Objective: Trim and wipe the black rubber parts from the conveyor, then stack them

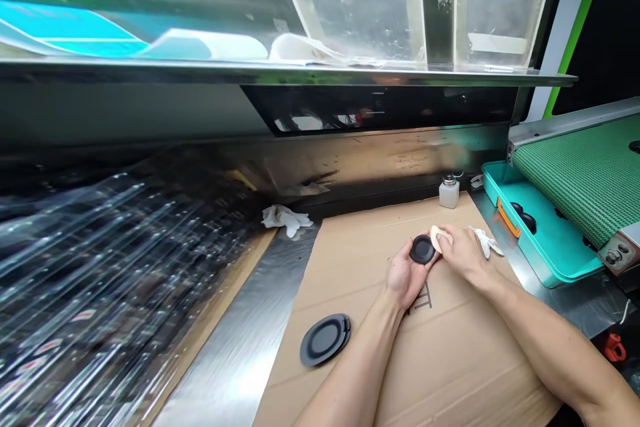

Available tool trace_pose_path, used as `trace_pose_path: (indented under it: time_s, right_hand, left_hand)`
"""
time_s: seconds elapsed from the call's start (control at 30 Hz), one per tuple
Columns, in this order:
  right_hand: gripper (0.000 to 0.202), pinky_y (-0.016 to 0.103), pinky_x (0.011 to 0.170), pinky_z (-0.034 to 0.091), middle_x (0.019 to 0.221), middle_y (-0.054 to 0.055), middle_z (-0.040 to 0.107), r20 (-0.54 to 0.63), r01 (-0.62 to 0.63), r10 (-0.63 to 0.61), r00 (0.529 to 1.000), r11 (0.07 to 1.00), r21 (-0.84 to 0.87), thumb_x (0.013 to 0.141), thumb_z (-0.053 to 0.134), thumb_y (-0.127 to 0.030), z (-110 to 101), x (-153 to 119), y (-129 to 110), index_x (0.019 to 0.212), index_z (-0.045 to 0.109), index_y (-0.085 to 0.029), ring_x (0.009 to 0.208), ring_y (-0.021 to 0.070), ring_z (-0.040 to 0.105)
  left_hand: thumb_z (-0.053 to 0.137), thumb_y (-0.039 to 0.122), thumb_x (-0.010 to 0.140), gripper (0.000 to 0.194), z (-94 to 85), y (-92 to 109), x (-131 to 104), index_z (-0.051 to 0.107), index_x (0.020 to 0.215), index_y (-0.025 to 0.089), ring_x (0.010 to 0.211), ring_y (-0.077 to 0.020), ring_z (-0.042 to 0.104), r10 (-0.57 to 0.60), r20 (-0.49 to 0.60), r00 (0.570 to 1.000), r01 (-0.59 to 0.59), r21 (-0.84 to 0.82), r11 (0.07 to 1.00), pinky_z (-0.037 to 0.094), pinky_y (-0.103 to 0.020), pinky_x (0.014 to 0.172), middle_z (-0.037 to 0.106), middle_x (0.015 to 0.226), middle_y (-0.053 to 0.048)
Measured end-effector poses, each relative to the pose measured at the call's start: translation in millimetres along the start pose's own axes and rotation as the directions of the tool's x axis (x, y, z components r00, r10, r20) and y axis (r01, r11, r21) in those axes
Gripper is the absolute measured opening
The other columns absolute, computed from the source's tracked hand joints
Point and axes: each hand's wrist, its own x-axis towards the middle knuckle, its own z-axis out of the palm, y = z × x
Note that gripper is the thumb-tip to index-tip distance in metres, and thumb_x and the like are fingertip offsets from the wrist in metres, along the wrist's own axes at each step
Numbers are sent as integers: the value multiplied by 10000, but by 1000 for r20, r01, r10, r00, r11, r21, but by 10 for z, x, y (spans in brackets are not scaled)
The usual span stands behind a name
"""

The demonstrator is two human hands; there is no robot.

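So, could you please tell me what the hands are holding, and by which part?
Left hand holds a round black part by its rim; right hand grips a pale pad by its right side.

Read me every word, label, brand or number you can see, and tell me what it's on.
Nothing reads with certainty.
Cardboard: dark lettering beside the left hand, partly hidden.
Black panel: small pale marks, too small.
Clear plastic: red and white marks, blurred.
Blue sheet: faint marks, unreadable.
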Motion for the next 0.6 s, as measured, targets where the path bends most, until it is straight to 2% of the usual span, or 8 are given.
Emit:
trace_pose_path:
  time_s: [0.13,0.27,0.4,0.5,0.6]
  right_hand:
    - [383,306,730,464,1062,84,736,55,23,-17,998,993,-115,1015,392,-395,154,-20,-175,1343,506,-234,905,251,702]
    - [346,317,725,453,1017,90,731,36,-44,51,998,985,-166,1034,340,-419,271,16,-282,1281,495,-233,874,259,697]
    - [375,316,708,445,1014,80,733,48,5,1,999,991,-133,1022,371,-433,298,25,-268,1344,441,-253,859,259,695]
    - [330,311,702,437,986,81,738,32,-72,78,996,986,-148,1029,356,-421,273,28,-235,1269,491,-241,852,258,698]
    - [328,300,707,429,1011,66,739,37,-12,17,999,991,-137,1024,376,-435,241,32,-198,1272,497,-258,873,251,697]
  left_hand:
    - [365,294,1018,390,20,-18,-19,695,1110,107,1100,-240,678,-65,10,998,65,-55,996,508,-405,1046,729,1118,-147]
    - [329,281,1029,412,17,1,-32,668,1208,128,1065,-212,692,-6,-18,1000,5,-94,996,514,-380,1038,736,1120,-119]
    - [350,314,1029,410,15,-2,-16,656,1233,133,1118,-225,674,-11,0,1000,11,-84,996,501,-391,1056,721,1172,-120]
    - [327,295,1034,423,18,-18,0,655,1232,118,1135,-222,667,16,-15,1000,-17,-91,996,493,-382,1064,725,1152,-132]
    - [349,306,1027,421,14,-16,2,661,1230,108,1141,-236,665,-10,-13,1000,9,-70,998,506,-384,1049,723,1154,-145]
